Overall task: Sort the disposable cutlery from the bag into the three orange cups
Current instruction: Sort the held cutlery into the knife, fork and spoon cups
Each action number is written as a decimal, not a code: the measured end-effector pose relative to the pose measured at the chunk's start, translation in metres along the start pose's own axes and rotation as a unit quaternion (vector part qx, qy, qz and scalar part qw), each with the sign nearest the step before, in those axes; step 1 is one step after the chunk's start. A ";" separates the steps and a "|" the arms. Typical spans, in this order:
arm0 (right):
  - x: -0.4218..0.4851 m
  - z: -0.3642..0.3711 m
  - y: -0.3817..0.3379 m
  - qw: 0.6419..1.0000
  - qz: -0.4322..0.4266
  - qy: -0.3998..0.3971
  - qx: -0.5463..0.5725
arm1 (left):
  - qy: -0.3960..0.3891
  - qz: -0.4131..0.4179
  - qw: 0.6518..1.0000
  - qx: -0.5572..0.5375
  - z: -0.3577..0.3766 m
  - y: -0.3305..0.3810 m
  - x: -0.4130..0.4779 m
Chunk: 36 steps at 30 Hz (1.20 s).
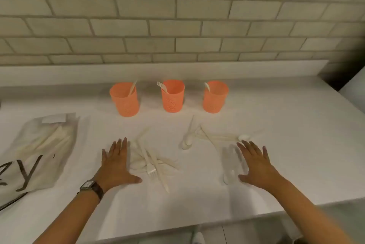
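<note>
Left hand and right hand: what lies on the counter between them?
Head view: a loose pile of white cutlery beside the left hand, then bare counter, then a few pale pieces by the right hand.

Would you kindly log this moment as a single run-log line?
left hand: open beside cutlery pile | right hand: open over counter | orange cups: one piece each | bag: cutlery inside

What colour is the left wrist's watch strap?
Dark brown or black, judging by the watch strap in the head view.
</note>
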State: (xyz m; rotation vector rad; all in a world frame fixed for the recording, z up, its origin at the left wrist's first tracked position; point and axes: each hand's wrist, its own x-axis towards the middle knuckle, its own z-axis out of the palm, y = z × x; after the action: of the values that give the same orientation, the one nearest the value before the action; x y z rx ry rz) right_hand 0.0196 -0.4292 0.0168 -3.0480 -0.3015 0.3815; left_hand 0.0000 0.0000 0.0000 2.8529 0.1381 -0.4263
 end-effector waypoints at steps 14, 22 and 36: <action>0.115 -0.012 -0.035 0.988 -0.140 -0.032 0.059 | -0.114 0.139 0.984 0.006 -0.019 0.045 0.036; 0.107 0.018 -0.052 0.988 -0.081 0.087 0.102 | -0.083 0.279 0.947 0.136 -0.024 0.048 0.058; 0.094 0.032 -0.068 0.979 -0.115 0.162 -0.047 | -0.032 0.386 0.893 0.230 0.004 0.028 0.062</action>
State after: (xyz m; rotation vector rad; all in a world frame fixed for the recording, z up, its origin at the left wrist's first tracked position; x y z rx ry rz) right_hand 0.0879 -0.3429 -0.0308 -3.0477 -0.6557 -0.1453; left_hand 0.0612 -0.0242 -0.0160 2.9870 -1.2180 -0.4057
